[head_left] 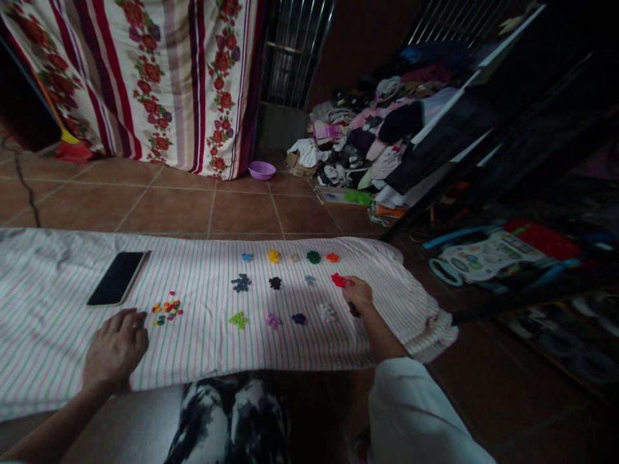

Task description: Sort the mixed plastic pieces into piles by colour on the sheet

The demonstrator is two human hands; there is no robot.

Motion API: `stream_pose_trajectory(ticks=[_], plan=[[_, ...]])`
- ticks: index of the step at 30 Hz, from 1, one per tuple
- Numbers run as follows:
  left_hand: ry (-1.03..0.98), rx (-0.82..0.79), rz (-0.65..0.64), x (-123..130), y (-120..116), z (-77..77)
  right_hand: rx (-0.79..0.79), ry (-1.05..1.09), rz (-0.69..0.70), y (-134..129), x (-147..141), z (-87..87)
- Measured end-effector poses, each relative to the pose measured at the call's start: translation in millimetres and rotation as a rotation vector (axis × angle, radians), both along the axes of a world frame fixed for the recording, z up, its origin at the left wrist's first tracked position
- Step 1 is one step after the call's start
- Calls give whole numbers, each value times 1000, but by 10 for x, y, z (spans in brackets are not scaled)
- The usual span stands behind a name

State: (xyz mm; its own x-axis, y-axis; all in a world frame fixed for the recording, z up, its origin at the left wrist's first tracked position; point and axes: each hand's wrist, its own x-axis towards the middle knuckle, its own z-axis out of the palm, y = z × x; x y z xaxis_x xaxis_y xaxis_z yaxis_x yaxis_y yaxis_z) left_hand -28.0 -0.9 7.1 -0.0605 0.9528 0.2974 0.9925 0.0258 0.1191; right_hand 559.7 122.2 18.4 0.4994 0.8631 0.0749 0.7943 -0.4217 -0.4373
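Note:
My right hand (358, 295) reaches to a small red pile (338, 280), thumb and fingers pinched together at its right edge. Whatever lies between the fingertips is too small to tell from the pile. My left hand (116, 345) rests on the striped cloth, fingers loosely bent and apart. Just right of it lies a mixed group of tiny red, yellow, orange and green pieces (167, 309). Other piles sit in rows sorted by colour, among them yellow (273, 256), dark green (313, 257), black (275, 283), lime (238, 319), pink (273, 320) and white (327, 312).
A dark-screened phone (117, 278) lies on the cloth (203, 348) at the left. Beyond the table are a floral curtain (178, 84), a purple basin (262, 170) and heaped clothes (367, 129). A dark frame and a colourful toy panel (488, 258) stand at the right.

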Motion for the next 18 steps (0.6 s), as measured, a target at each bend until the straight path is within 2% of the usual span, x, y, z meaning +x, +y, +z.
stream_pose_trajectory(ticks=[3,6,12,18], plan=[[-3,26,9,-18,7,-40,-36,43,-35,-15,4,17],[3,46,21,-30,15,-72,0,59,-17,-3,-5,17],[10,15,9,2,3,-33,86,64,-8,9,-53,-15],[24,8,20,19,-1,-11,89,104,-28,-54,-7,9]])
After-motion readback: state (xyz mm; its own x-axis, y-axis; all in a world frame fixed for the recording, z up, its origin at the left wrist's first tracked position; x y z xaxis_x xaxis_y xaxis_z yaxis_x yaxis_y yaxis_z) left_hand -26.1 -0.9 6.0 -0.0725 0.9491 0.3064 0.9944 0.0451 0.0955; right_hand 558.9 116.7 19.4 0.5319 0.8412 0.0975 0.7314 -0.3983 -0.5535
